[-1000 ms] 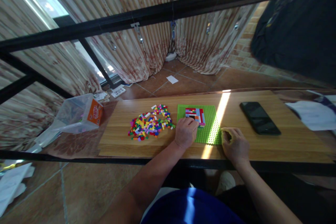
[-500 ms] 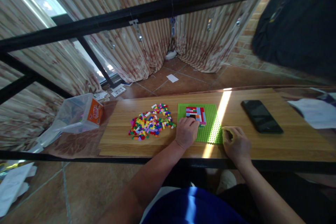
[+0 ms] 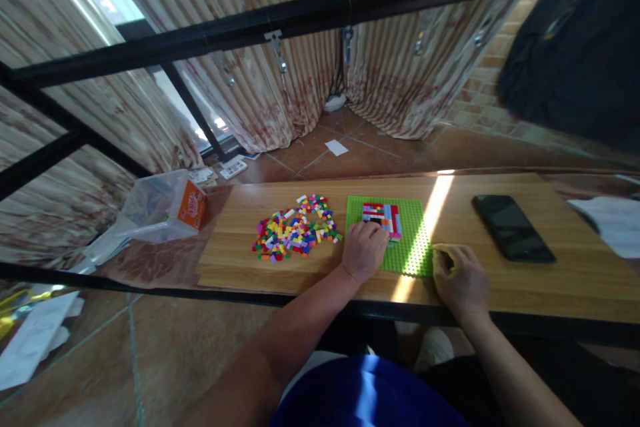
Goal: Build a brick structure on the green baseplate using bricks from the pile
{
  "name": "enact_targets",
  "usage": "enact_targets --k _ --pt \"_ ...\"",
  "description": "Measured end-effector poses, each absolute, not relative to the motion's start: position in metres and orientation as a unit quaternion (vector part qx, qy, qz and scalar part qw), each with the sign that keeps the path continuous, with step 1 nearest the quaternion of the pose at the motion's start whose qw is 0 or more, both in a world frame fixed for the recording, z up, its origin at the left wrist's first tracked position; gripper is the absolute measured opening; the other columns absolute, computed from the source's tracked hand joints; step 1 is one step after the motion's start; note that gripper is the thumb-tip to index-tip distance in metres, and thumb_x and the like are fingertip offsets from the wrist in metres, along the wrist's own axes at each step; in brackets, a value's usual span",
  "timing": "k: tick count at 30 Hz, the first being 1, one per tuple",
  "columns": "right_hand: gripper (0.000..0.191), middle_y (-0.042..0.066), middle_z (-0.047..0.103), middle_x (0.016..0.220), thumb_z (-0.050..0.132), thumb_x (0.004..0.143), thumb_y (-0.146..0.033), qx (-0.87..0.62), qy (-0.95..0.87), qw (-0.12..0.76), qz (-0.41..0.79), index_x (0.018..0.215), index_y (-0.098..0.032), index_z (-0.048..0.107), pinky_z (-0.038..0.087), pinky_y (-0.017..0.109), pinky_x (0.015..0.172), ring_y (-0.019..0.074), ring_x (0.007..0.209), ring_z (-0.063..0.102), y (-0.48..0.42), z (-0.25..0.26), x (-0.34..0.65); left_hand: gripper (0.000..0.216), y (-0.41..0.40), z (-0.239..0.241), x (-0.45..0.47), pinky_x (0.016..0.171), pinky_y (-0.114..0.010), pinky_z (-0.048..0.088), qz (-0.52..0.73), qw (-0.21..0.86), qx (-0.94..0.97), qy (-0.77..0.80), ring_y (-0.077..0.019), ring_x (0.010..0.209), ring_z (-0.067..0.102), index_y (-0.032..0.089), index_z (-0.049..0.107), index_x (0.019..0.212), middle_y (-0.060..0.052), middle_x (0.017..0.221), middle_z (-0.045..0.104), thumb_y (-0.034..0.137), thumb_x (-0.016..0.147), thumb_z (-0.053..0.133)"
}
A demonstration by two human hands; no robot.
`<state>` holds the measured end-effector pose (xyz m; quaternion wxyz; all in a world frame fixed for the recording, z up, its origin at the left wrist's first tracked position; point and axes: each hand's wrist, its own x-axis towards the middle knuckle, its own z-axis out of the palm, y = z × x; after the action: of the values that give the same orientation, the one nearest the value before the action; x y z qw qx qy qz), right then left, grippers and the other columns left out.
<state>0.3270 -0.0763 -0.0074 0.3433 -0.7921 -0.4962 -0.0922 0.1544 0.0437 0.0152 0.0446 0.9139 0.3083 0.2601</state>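
Note:
A green studded baseplate (image 3: 410,240) lies on the wooden table (image 3: 550,280), with a small patch of coloured bricks (image 3: 383,216) built on its far half. My left hand (image 3: 364,250) rests on the plate's near left part, fingers curled at the patch's near edge; whether it holds a brick is hidden. My right hand (image 3: 460,280) sits at the plate's near right corner, fingers curled in against the plate's edge. A heap of loose coloured bricks (image 3: 295,235) lies on the table left of the plate.
A black phone (image 3: 513,236) lies to the right of the plate, white paper (image 3: 607,213) beyond it. A clear plastic box with an orange label (image 3: 163,207) lies tipped at the table's left end. A black frame bar (image 3: 300,17) crosses overhead.
The view has shifted slightly so everything sits a little further right; both hands stay in the same places on the baseplate.

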Motion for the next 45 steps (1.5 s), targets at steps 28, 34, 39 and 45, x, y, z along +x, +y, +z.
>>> enact_targets --k 28,34,39,45 --pt "0.022 0.01 0.068 0.089 0.049 0.085 -0.028 -0.794 -0.498 0.338 -0.087 0.089 -0.018 0.068 0.046 0.034 0.07 0.0233 0.079 0.062 -0.078 -0.008 0.329 0.025 0.037 0.018 0.148 0.08 -0.036 0.038 0.252 0.034 0.923 0.29 -0.0187 0.094 0.058 0.024 0.065 0.11 -0.005 0.114 0.063 0.024 0.099 0.043" --pt "0.02 0.009 0.068 0.089 0.05 0.084 -0.027 -0.801 -0.486 0.338 -0.087 0.088 -0.019 0.068 0.045 0.034 0.069 0.0229 0.079 0.061 -0.077 -0.008 0.328 0.025 0.034 0.017 0.148 0.077 -0.036 0.038 0.233 0.007 0.93 0.285 -0.0192 0.089 0.057 0.022 0.066 0.113 -0.006 0.109 0.061 0.024 0.098 0.045" --pt "0.019 0.009 0.067 0.088 0.05 0.085 -0.026 -0.796 -0.493 0.339 -0.091 0.088 -0.019 0.068 0.045 0.034 0.071 0.0229 0.08 0.061 -0.077 -0.011 0.329 0.029 0.033 0.014 0.147 0.077 -0.036 0.04 0.23 0.009 0.93 0.287 -0.0205 0.092 0.057 0.023 0.063 0.121 -0.007 0.106 0.06 0.023 0.096 0.047" --pt "0.018 0.009 0.067 0.088 0.05 0.085 -0.025 -0.789 -0.504 0.337 -0.099 0.088 -0.018 0.067 0.046 0.034 0.071 0.0225 0.08 0.062 -0.077 -0.009 0.329 0.038 0.025 0.02 0.136 0.083 -0.038 0.043 0.248 0.066 0.918 0.303 -0.0215 0.098 0.058 0.025 0.057 0.13 -0.007 0.119 0.06 0.02 0.093 0.048"
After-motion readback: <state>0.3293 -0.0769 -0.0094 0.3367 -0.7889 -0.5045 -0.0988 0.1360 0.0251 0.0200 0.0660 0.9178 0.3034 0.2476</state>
